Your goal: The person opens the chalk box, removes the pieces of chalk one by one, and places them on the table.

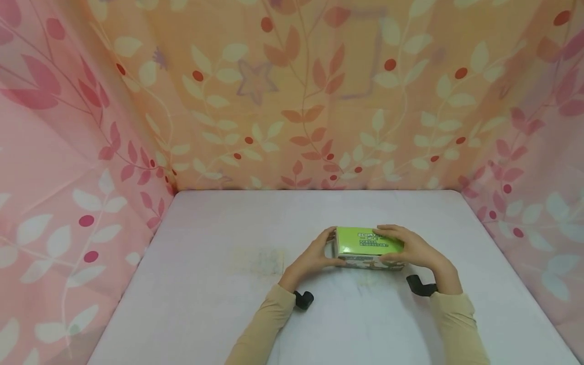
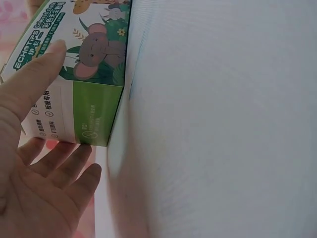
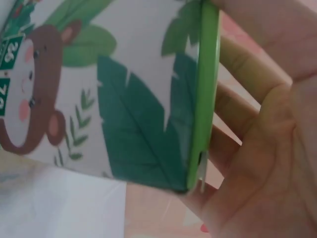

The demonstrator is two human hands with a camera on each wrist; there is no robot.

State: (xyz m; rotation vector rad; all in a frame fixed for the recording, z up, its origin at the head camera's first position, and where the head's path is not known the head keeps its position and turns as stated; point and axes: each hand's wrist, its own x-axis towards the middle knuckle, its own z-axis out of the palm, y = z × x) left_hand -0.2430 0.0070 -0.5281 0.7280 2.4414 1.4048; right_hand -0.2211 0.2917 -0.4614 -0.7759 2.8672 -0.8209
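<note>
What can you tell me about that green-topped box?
The box looks like printed cardboard: lettered green top, white front showing leaves and an elephant. It seems closed and roughly level, its long side facing the camera. The left grip and right grip hold opposite ends; whether it touches the white table is unclear.

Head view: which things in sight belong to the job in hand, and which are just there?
In the job:
- green-topped box, held between both hands
- left hand
- right hand

Just there:
- leaf-patterned curtains
- faint patch on the white table
- black wrist pieces
</note>
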